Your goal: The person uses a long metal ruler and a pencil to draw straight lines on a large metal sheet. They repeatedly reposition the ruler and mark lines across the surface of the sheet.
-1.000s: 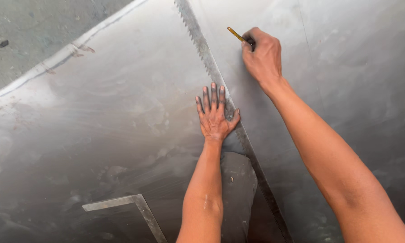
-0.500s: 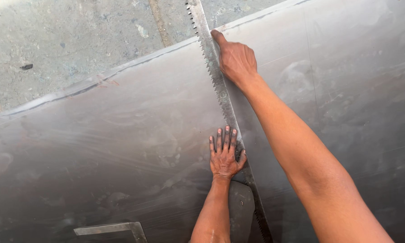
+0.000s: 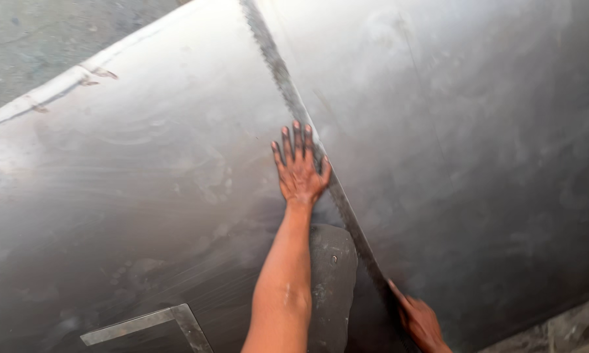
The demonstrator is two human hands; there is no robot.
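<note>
Both arms bare, no sleeves, gloves, watch or rings showing. Left hand has dark grime on the fingers; right hand looks dusty too.

A rough grey concrete floor is seen at the upper left, stained and speckled, and again as a small strip at the lower right corner. Most of the view is filled by a large dull grey metal sheet, scuffed and smeared. Soft, diffuse light is reflected off it. No walls or windows are shown.
</note>
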